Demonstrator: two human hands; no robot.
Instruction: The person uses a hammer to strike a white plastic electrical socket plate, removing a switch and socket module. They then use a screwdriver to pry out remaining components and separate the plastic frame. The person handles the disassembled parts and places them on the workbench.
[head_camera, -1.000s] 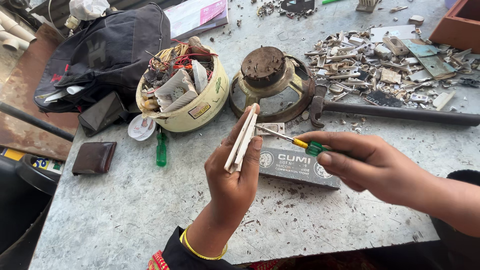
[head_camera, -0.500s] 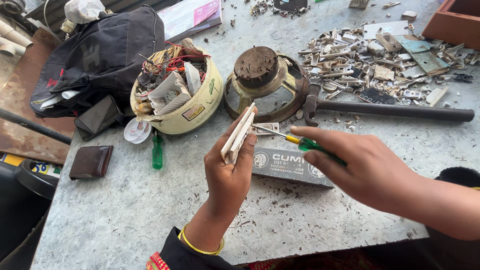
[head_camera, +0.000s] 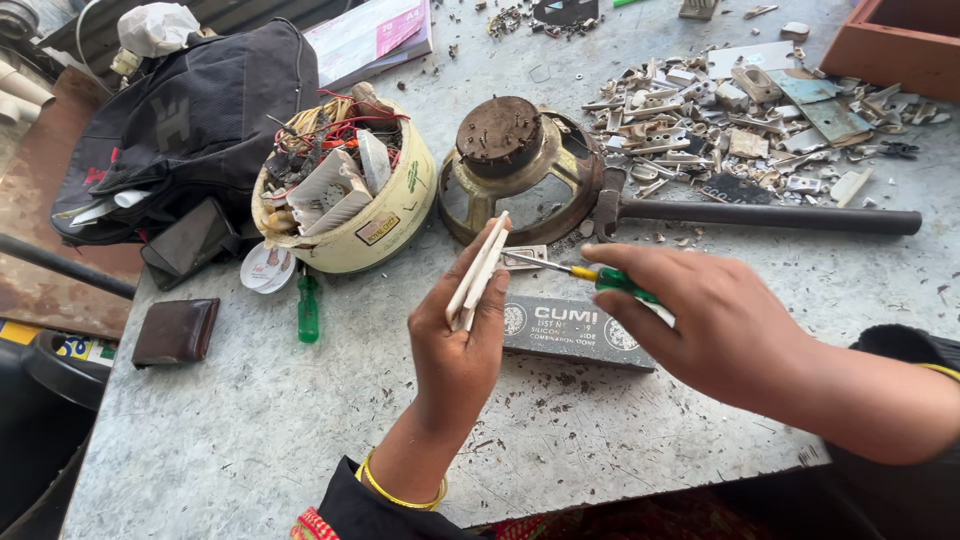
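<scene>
Since a second ago, raised slightly and brought closer. Left hand (head_camera: 462, 340) pinching thin white plastic plates (head_camera: 478, 272) upright above the grey table (head_camera: 230, 430); right hand (head_camera: 715, 325) clamped around green-handled screwdriver (head_camera: 578, 272), tip at the plates. Prying step, seemingly; next calls for steady leverage.

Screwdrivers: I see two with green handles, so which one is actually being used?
The screwdriver in the right hand, its tip against the white plate that the left hand holds. The other screwdriver lies untouched beside the bucket.

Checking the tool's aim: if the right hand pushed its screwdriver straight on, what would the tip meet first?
Probably the white plastic piece held upright in the left hand; the screwdriver in the right hand points at it.
</scene>
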